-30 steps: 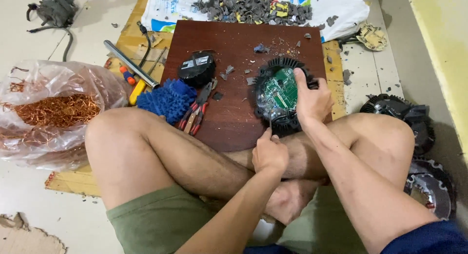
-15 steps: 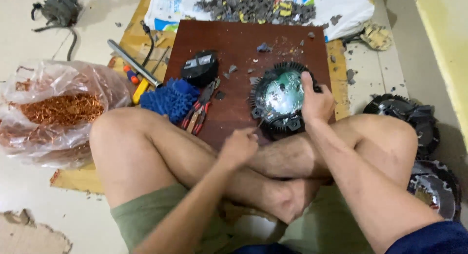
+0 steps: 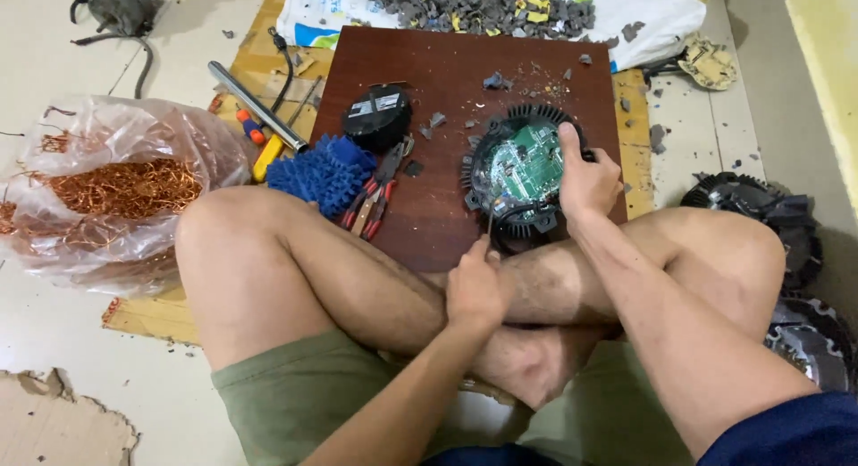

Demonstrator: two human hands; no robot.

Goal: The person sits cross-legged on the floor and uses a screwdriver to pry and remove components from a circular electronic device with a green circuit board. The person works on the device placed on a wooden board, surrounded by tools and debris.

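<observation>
Gripping a thin tool [image 3: 491, 223], likely a screwdriver, the left hand [image 3: 475, 290] is closed around the handle, with the shaft slanting up to the near edge of the round black unit [image 3: 521, 176]. That grip looks chosen for prying or turning at the rim, though the tip is too small to tell. The right hand [image 3: 585, 178] is clamped on the unit's right side, thumb laid over the top edge, seemingly to keep it from sliding while the tool works. The unit lies face up on the brown board [image 3: 447, 82], its green circuit board [image 3: 527, 162] exposed, just beyond the crossed legs so both hands reach it easily.

Left of the unit lie red-handled pliers [image 3: 375, 193], a blue mitt [image 3: 326, 173] and a black round cap [image 3: 377, 117], all near, likely kept within reach. Farther left of the unit sit a yellow screwdriver [image 3: 268, 158] and a grey pipe [image 3: 257, 93], off the board. Well left of the unit, a clear bag [image 3: 107, 193] holds copper wire. Beyond the unit, a white sack [image 3: 643, 10] carries a heap of grey fragments [image 3: 483, 6]. Right of the unit, on the floor, lie more black finned units [image 3: 751, 207].
</observation>
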